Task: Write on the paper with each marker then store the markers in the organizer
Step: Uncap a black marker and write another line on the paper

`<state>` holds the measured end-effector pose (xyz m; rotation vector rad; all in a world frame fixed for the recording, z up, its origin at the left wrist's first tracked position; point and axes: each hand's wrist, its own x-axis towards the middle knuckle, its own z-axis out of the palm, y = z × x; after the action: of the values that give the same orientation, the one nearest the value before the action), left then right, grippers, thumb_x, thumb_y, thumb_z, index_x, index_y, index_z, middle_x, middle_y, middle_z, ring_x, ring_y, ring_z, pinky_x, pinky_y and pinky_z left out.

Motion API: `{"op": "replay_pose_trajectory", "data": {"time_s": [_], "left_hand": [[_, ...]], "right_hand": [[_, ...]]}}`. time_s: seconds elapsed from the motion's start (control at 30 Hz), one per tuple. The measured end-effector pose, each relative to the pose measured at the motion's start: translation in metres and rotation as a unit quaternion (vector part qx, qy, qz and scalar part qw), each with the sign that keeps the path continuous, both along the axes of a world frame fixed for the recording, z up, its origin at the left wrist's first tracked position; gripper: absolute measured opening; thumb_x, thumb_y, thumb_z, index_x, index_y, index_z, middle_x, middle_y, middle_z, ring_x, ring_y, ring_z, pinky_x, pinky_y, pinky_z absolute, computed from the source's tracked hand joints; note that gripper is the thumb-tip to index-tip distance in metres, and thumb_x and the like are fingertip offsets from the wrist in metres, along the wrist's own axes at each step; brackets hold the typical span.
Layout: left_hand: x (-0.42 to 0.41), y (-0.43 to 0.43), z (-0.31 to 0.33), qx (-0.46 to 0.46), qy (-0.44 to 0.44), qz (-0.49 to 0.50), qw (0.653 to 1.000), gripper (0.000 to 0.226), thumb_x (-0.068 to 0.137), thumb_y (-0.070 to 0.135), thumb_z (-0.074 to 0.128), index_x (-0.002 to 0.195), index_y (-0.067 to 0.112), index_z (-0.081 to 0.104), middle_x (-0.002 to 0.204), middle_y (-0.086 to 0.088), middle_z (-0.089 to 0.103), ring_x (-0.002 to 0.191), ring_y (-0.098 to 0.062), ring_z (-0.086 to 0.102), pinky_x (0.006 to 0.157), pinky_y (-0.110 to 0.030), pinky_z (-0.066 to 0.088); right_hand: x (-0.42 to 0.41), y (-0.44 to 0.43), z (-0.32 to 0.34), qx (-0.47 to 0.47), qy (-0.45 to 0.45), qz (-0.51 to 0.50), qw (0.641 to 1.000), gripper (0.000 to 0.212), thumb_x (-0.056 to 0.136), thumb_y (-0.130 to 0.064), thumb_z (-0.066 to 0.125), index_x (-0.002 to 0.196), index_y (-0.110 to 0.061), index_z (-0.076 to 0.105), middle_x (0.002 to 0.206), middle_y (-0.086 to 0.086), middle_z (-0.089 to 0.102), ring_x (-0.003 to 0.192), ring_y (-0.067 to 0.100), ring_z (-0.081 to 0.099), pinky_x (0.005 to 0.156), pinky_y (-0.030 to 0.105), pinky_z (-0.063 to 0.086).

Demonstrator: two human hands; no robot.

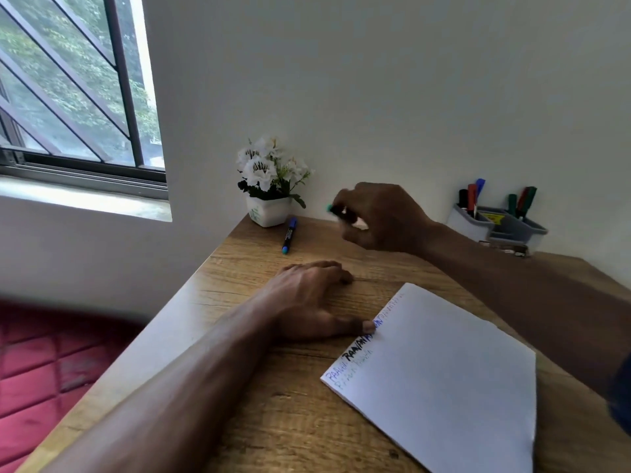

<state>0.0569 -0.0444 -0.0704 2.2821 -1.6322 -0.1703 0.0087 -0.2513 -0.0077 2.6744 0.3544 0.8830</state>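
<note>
Left hand (307,298) on white, blue-and-black-lettered paper (444,377)

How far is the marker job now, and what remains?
Done: the white paper sheet carries blue and black writing, and the grey plastic organizer already holds several markers. In hand: the right hand grips a green-ended marker above the wooden table; the left hand rests on the paper's edge. Left: storing that one, plus the blue marker lying by the white flower pot.
</note>
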Motion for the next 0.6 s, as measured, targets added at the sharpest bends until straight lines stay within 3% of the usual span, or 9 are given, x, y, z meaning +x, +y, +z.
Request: {"op": "replay_pose_trajectory", "data": {"time_s": [0.07,0.1,0.17,0.23,0.3,0.37,0.5,0.6], "left_hand": [[-0.002,0.002,0.002,-0.021,0.005,0.002,1.0,0.088,0.073,0.087,0.059,0.144,0.037,0.05,0.155,0.013,0.046,0.137,-0.013,0.046,0.112,-0.037,0.039],[-0.003,0.003,0.003,-0.036,0.009,0.006,0.999,0.084,0.074,0.086,0.06,0.143,0.037,0.052,0.152,0.013,0.05,0.134,-0.012,0.049,0.109,-0.035,0.042],[-0.003,0.006,0.004,-0.083,0.009,0.02,0.996,0.077,0.077,0.082,0.061,0.14,0.038,0.055,0.145,0.013,0.057,0.128,-0.009,0.055,0.102,-0.033,0.046],[-0.006,0.009,0.005,-0.157,0.01,0.026,0.987,0.072,0.079,0.078,0.063,0.136,0.036,0.059,0.134,0.015,0.065,0.119,-0.001,0.06,0.098,-0.031,0.051],[-0.01,0.011,0.005,-0.233,0.023,0.015,0.972,0.066,0.08,0.075,0.065,0.13,0.033,0.063,0.121,0.019,0.07,0.108,0.006,0.063,0.091,-0.031,0.055],[-0.015,0.012,0.004,-0.281,0.036,0.001,0.959,0.058,0.081,0.066,0.07,0.127,0.031,0.065,0.111,0.021,0.072,0.1,0.007,0.066,0.085,-0.032,0.058],[-0.026,0.013,0.004,-0.337,0.049,-0.034,0.94,0.045,0.085,0.04,0.08,0.126,0.029,0.064,0.105,0.02,0.073,0.09,-0.001,0.072,0.074,-0.036,0.06],[-0.031,0.011,0.005,-0.354,0.066,-0.067,0.93,0.035,0.087,0.03,0.081,0.119,0.027,0.068,0.103,0.018,0.076,0.088,-0.006,0.074,0.073,-0.038,0.061]], "right_hand": [[-0.035,0.007,-0.002,0.215,-0.055,-0.028,0.975,0.02,0.082,-0.03,0.065,0.096,-0.016,0.06,0.07,0.001,0.067,0.058,0.025,0.063,0.056,0.038,0.053],[-0.052,0.012,-0.003,0.328,-0.069,-0.022,0.942,0.015,0.082,-0.025,0.066,0.091,-0.014,0.059,0.065,0.003,0.066,0.053,0.026,0.063,0.053,0.037,0.052],[-0.081,0.024,-0.01,0.529,-0.08,0.011,0.845,0.009,0.088,-0.011,0.067,0.084,-0.008,0.059,0.057,0.005,0.064,0.046,0.024,0.062,0.047,0.032,0.051],[-0.105,0.037,-0.022,0.647,-0.098,0.031,0.756,0.011,0.095,-0.003,0.064,0.084,-0.005,0.061,0.053,0.006,0.063,0.042,0.02,0.059,0.044,0.028,0.047],[-0.121,0.048,-0.037,0.705,-0.104,0.045,0.7,0.014,0.098,-0.008,0.062,0.087,-0.002,0.067,0.059,0.013,0.068,0.048,0.022,0.062,0.047,0.029,0.048],[-0.129,0.055,-0.047,0.735,-0.087,0.057,0.67,0.019,0.099,-0.014,0.063,0.093,0.001,0.073,0.071,0.019,0.073,0.059,0.027,0.068,0.056,0.033,0.052],[-0.134,0.06,-0.05,0.755,-0.015,0.102,0.648,0.017,0.093,-0.013,0.069,0.101,0.002,0.072,0.084,0.02,0.075,0.076,0.031,0.071,0.068,0.033,0.056],[-0.137,0.065,-0.048,0.765,0.014,0.13,0.631,0.018,0.085,-0.015,0.074,0.096,-0.002,0.068,0.081,0.018,0.073,0.077,0.029,0.069,0.069,0.031,0.055]]}}
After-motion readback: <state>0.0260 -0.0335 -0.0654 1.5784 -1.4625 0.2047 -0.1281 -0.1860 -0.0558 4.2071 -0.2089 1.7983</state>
